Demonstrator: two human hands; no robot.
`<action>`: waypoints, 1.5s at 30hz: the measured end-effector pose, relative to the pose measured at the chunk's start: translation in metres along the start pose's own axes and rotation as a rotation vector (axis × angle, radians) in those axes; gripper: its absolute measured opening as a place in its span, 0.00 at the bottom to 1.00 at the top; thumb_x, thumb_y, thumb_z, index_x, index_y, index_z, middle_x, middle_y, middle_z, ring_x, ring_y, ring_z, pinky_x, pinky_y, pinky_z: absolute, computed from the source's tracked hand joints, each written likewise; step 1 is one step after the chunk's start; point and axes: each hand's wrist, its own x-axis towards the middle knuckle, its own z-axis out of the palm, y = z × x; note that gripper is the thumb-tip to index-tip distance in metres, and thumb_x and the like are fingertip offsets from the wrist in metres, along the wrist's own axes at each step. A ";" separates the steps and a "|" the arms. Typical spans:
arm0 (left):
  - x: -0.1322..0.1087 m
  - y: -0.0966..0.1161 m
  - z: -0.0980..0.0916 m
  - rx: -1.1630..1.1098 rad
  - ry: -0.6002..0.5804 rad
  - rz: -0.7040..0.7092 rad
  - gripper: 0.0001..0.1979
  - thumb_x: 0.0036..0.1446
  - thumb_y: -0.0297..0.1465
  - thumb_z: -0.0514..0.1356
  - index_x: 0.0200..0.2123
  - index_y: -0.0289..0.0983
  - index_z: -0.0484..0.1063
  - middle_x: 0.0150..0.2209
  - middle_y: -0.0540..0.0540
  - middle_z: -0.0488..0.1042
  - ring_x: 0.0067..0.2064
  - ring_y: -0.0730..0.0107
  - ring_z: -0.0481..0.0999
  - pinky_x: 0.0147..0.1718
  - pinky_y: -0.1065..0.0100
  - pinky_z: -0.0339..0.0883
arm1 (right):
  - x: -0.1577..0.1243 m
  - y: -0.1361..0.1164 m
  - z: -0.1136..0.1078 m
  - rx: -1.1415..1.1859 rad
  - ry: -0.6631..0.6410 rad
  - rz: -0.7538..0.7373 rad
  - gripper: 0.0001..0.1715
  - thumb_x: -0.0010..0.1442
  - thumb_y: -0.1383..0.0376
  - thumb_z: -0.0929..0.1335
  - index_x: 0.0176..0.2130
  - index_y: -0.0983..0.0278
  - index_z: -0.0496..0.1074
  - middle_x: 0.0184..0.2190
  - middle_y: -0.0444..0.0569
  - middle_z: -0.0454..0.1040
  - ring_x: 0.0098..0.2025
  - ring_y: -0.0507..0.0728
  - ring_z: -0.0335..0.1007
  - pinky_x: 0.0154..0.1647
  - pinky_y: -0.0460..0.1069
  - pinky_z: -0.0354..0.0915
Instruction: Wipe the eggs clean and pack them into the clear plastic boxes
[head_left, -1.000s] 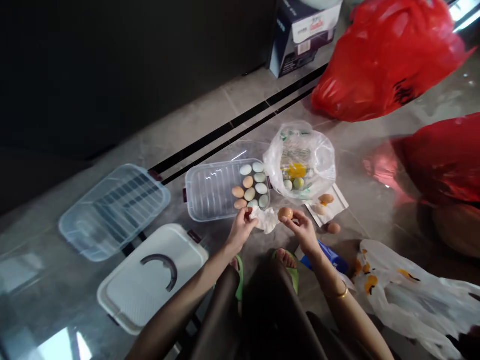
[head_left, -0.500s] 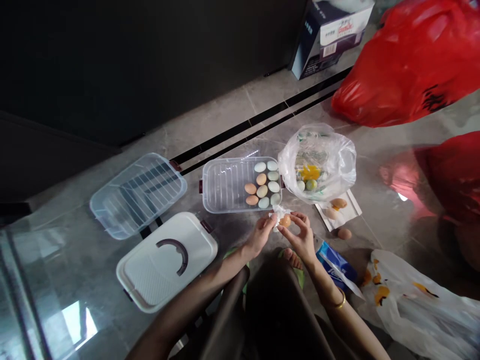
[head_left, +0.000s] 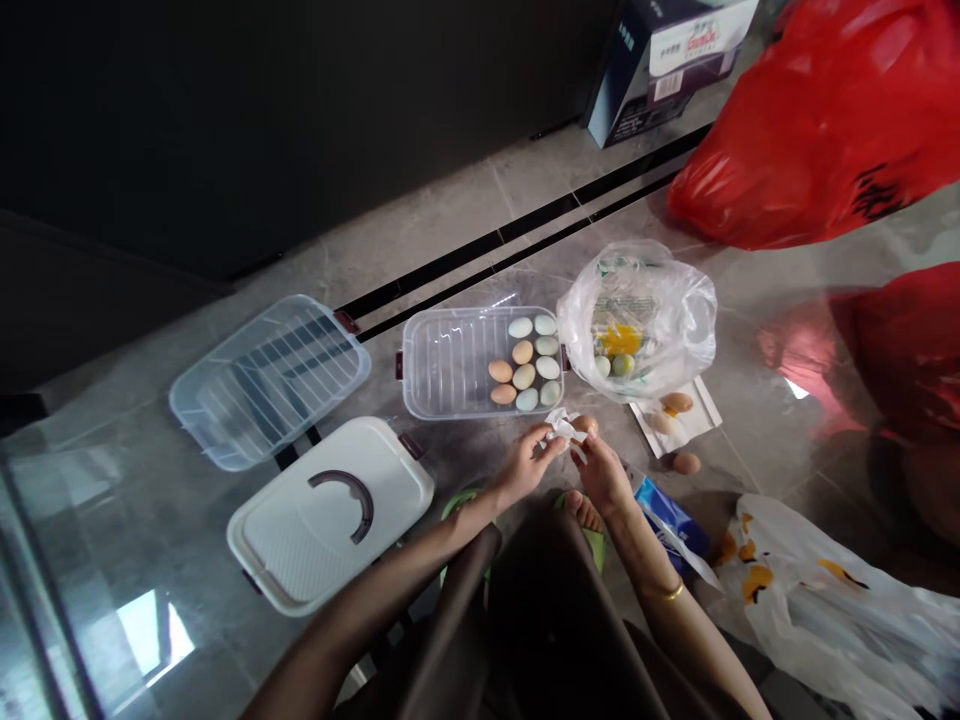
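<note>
A crumpled white tissue (head_left: 561, 428) is pinched in my left hand (head_left: 527, 462), close against a brown egg (head_left: 584, 426). My right hand (head_left: 602, 470) grips that egg between thumb and fingers. Just beyond the hands lies a clear plastic container (head_left: 450, 365), with several pale green and brown eggs (head_left: 523, 376) in rows at its right end. Beside it stands an open clear plastic bag (head_left: 679, 310) with spilled yolk and a few eggs inside. Cracked brown eggshell (head_left: 676, 402) rests on a white sheet (head_left: 703, 425), and one brown egg (head_left: 686, 463) sits on the floor near it.
At left lie another clear container (head_left: 262, 385) and a white lid (head_left: 300, 560) with a dark handle. A blue tissue pack (head_left: 671, 515) and a white plastic bag (head_left: 840, 590) are at right. Red bags (head_left: 817, 140) and a box (head_left: 660, 75) stand farther back.
The egg has shifted slightly right and away from me, with my right hand turned around it. My left hand's tissue now sits at the egg's left side. The view has moved slightly.
</note>
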 end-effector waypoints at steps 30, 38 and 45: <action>0.005 -0.001 -0.007 -0.437 0.208 -0.317 0.25 0.45 0.42 0.72 0.43 0.38 0.69 0.38 0.48 0.76 0.38 0.68 0.76 0.40 0.65 0.68 | 0.001 -0.001 0.002 -0.041 -0.136 -0.055 0.25 0.46 0.50 0.77 0.42 0.60 0.78 0.42 0.49 0.79 0.46 0.60 0.75 0.52 0.58 0.70; 0.003 0.024 -0.008 -0.550 0.072 -0.360 0.19 0.50 0.46 0.68 0.37 0.36 0.78 0.37 0.45 0.80 0.39 0.66 0.77 0.38 0.68 0.68 | -0.014 -0.031 0.007 -0.619 -0.052 -0.602 0.22 0.47 0.54 0.78 0.41 0.60 0.76 0.51 0.53 0.70 0.55 0.64 0.68 0.60 0.61 0.64; 0.006 0.040 -0.030 -0.637 -0.140 -0.352 0.26 0.47 0.37 0.72 0.51 0.40 0.78 0.56 0.42 0.75 0.60 0.53 0.71 0.58 0.58 0.63 | -0.014 -0.039 0.007 -0.543 -0.061 -0.543 0.22 0.46 0.53 0.78 0.39 0.60 0.76 0.56 0.55 0.68 0.60 0.65 0.65 0.62 0.61 0.62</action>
